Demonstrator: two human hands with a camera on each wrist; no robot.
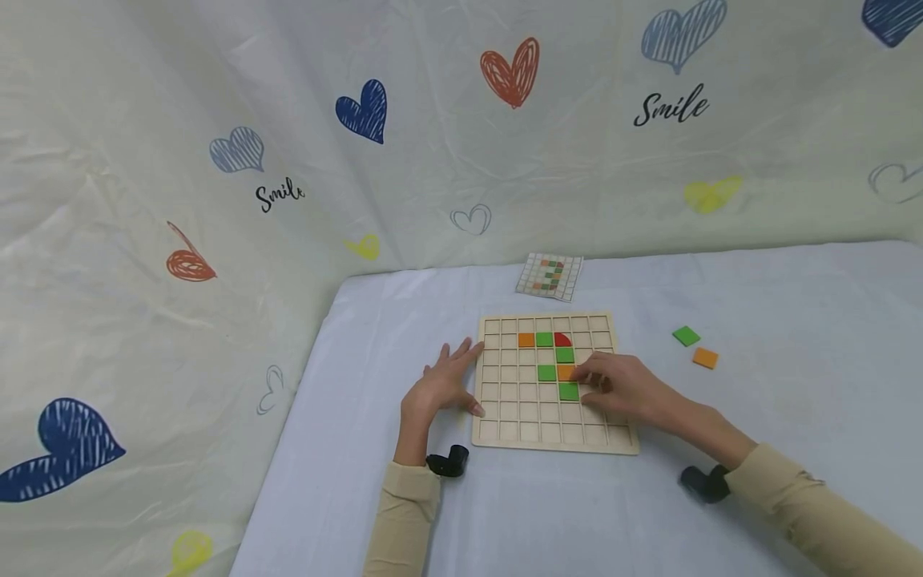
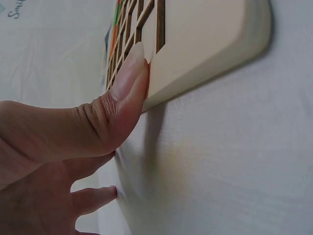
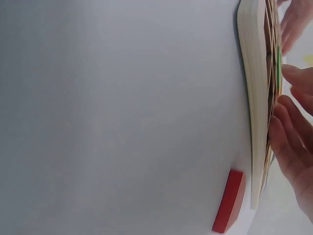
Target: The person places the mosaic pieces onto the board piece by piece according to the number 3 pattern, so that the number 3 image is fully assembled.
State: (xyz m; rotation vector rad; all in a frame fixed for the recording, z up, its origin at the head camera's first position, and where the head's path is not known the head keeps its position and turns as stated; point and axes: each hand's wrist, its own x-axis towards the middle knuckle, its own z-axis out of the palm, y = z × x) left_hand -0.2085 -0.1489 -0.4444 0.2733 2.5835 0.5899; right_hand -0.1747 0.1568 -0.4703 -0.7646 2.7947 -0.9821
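A wooden grid board (image 1: 513, 437) lies on the table with colored tiles set in its cells. My left hand (image 1: 441, 387) rests at its left edge, fingers spread; the thumb touches the rim near the lower corner. Over the board's right half is my right hand (image 1: 626, 386), its fingertips at an orange tile (image 1: 565, 372) in the grid. Around that tile sit a green tile (image 1: 546, 373) to the left, another green tile (image 1: 565, 355) above and a third green tile (image 1: 568, 392) below. In the upper row are an orange tile (image 1: 526, 340), a green tile (image 1: 544, 340) and a rounded red tile (image 1: 562, 340).
A printed pattern card (image 1: 550, 277) lies behind the board. Off to the right are a loose green tile (image 1: 687, 336) and a loose orange tile (image 1: 705, 358). In the right wrist view a red piece (image 3: 229, 201) lies beside the board's edge.
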